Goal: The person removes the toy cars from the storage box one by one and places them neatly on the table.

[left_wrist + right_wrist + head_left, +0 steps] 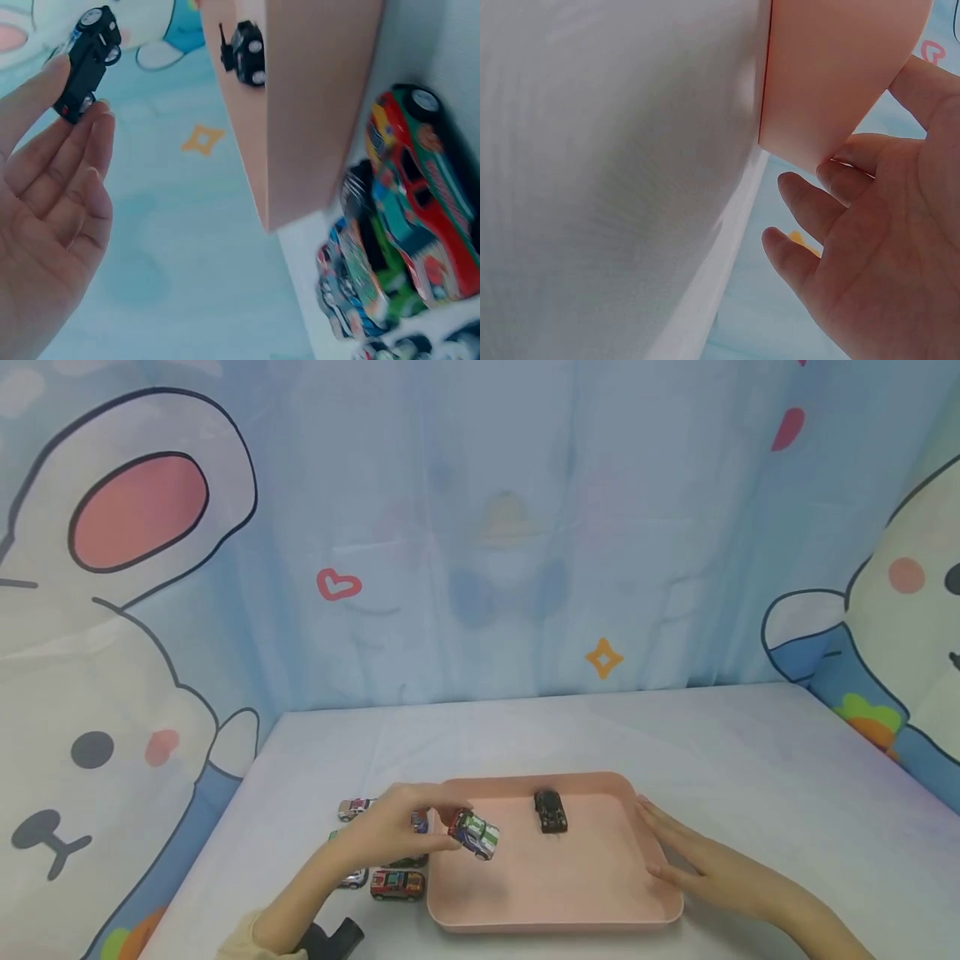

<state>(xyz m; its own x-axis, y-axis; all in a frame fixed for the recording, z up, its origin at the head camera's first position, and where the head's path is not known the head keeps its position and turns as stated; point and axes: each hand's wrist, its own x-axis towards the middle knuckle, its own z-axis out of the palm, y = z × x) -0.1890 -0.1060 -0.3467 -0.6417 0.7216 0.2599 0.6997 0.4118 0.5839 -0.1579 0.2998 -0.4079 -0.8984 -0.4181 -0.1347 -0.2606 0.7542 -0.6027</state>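
Observation:
In the head view my left hand (397,822) pinches a toy car (474,835) in green, white and blue between thumb and fingers, above the left part of a pink tray (555,928). The left wrist view shows the dark underside and wheels of this toy car (88,64). A black toy car (551,811) sits inside the tray near its far side. At the tray's right edge, my right hand (720,868) rests with fingers extended. Its fingertips (836,176) meet the tray's outer wall (832,75) in the right wrist view.
Several toy cars stand left of the tray, partly hidden by my left arm; a red and orange one (397,885) is nearest. A black object (337,939) lies by the left sleeve. The white table (787,760) meets a blue printed curtain (465,635) behind.

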